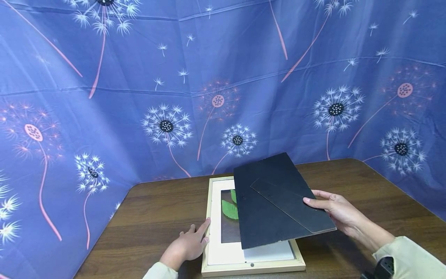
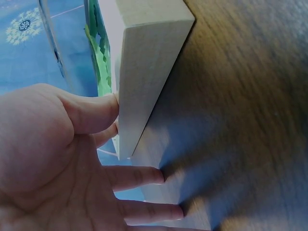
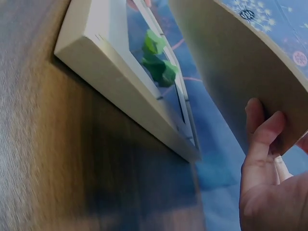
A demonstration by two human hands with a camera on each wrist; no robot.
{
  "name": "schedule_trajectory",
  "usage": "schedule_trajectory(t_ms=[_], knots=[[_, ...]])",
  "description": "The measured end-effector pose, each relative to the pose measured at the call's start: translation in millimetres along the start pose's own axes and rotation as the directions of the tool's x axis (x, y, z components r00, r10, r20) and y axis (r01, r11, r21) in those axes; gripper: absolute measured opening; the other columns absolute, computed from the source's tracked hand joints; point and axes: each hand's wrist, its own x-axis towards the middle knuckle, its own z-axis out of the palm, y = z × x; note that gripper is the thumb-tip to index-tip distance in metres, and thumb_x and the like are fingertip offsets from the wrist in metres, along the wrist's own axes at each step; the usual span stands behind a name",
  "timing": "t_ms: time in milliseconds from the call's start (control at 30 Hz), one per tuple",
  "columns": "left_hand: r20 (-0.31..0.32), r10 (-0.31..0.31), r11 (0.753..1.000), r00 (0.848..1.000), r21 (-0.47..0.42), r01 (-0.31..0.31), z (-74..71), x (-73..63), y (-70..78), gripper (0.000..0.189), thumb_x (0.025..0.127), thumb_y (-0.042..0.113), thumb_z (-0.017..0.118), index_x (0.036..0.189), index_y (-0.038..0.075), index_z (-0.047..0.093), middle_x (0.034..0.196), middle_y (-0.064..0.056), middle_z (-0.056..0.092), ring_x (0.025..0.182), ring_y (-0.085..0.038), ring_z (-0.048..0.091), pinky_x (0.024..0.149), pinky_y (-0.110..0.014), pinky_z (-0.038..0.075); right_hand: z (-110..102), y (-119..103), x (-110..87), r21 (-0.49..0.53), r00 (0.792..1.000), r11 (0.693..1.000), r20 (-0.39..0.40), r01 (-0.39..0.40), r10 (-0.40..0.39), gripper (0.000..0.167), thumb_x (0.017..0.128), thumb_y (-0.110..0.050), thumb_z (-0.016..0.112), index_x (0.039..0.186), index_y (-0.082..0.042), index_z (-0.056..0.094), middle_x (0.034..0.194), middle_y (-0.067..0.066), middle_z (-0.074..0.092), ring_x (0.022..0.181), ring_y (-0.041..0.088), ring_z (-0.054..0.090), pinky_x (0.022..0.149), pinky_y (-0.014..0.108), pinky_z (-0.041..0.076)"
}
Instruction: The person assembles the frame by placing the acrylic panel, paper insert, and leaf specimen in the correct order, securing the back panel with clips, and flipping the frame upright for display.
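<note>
Head view. A pale wooden frame (image 1: 278, 265) lies flat on the brown surface (image 1: 156, 217), toward 6 o'clock of the scene. Within it are a white border (image 1: 226, 254) and a dark picture area with green leaves (image 1: 230, 210). A black panel (image 1: 278, 201) slants over the frame's 1 o'clock side, covering part of the picture (its lower right corner reaches past the frame's edge). The left hand (image 1: 188, 245), at 9 o'clock of the frame, has its fingers spread, with the index finger and thumb at the frame's side. The right hand (image 1: 343, 217), at 3 o'clock, pinches the panel's edge, thumb on the black face. A dark wristband (image 1: 385, 267) shows at the pale sleeve (image 1: 414, 255), toward 4 o'clock. A blue dandelion-patterned cloth (image 1: 104, 135) hangs behind the surface at 12 o'clock.

Left wrist view. The frame's corner stands at 12 o'clock and the left hand at 8 o'clock. Its thumb touches the wooden side; the lower fingers extend straight toward the surface, spread apart.

Right wrist view. The right hand, at 4 o'clock, has its fingers bent against the panel's brownish underside. The panel is tilted and held apart from the frame, which rests toward 11 o'clock with the green leaves visible inside.
</note>
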Motion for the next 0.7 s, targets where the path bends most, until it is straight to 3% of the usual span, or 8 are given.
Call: schedule_trajectory(t_ms=[367,400,467,533,600,633,700], knots=[[0.005,-0.038,0.999,0.999,0.000,0.038,1.8,1.9,0.7,0.051,0.106,0.021,0.051,0.154,0.009,0.040,0.143,-0.046,0.039,0.126,-0.072,0.037,0.106,-0.076,0.029,29,5,5.7,0.057,0.999,0.998,0.014,-0.034,0.033,0.086,0.100,-0.024,0.064,0.159,0.007,0.009,0.164,0.033,0.005,0.150,0.051,-0.005,0.118,0.067,0.006],[0.006,-0.039,0.999,0.999,0.001,0.039,1.9,2.0,0.7,0.051,0.106,0.021,0.051,0.154,0.009,0.040,0.143,-0.046,0.039,0.126,-0.072,0.037,0.106,-0.075,0.029,31,5,6.2,0.057,0.999,0.998,0.010,-0.031,0.030,0.085,0.100,-0.024,0.065,0.159,0.007,0.012,0.163,0.032,0.016,0.151,0.050,0.006,0.119,0.065,0.014],[0.007,-0.039,0.999,0.999,0.001,0.039,1.7,1.9,1.1,0.051,0.106,0.021,0.051,0.154,0.009,0.040,0.143,-0.046,0.039,0.127,-0.071,0.037,0.107,-0.075,0.028,36,6,6.7,0.059,1.000,0.998,0.008,-0.028,0.027,0.083,0.100,-0.025,0.065,0.158,0.007,0.015,0.159,0.031,0.028,0.150,0.050,0.012,0.118,0.064,0.019],[0.007,-0.039,0.999,0.999,0.003,0.039,1.7,1.7,1.5,0.051,0.106,0.021,0.052,0.154,0.009,0.040,0.143,-0.046,0.039,0.127,-0.070,0.038,0.107,-0.075,0.028,40,7,7.5,0.055,0.999,0.998,-0.004,-0.032,0.032,0.082,0.099,-0.025,0.067,0.158,0.006,0.019,0.139,0.024,0.055,0.133,0.041,0.048,0.113,0.056,0.036],[0.008,-0.044,0.999,0.999,0.002,0.044,1.8,1.6,1.7,0.051,0.106,0.021,0.051,0.154,0.010,0.040,0.143,-0.046,0.039,0.127,-0.070,0.038,0.107,-0.074,0.028,45,9,8.0,0.067,1.000,0.997,0.000,-0.026,0.026,0.081,0.099,-0.025,0.068,0.157,0.006,0.021,0.120,0.009,0.067,0.108,0.027,0.064,0.101,0.045,0.049],[0.008,-0.045,0.999,0.999,0.002,0.045,1.8,1.5,1.8,0.051,0.106,0.021,0.051,0.154,0.010,0.040,0.144,-0.046,0.039,0.127,-0.071,0.038,0.107,-0.075,0.028,47,9,8.0,0.076,1.000,0.997,0.004,-0.024,0.024,0.081,0.098,-0.024,0.068,0.157,0.007,0.022,0.115,0.004,0.068,0.103,0.020,0.064,0.098,0.040,0.050],[0.009,-0.047,0.999,0.999,0.003,0.047,1.7,1.2,2.0,0.051,0.106,0.021,0.051,0.154,0.010,0.040,0.144,-0.045,0.039,0.127,-0.071,0.037,0.107,-0.075,0.028,52,11,8.9,0.084,1.000,0.996,0.000,-0.022,0.022,0.079,0.097,-0.023,0.070,0.155,0.007,0.025,0.097,-0.009,0.067,0.072,0.005,0.054,0.077,0.025,0.050]])
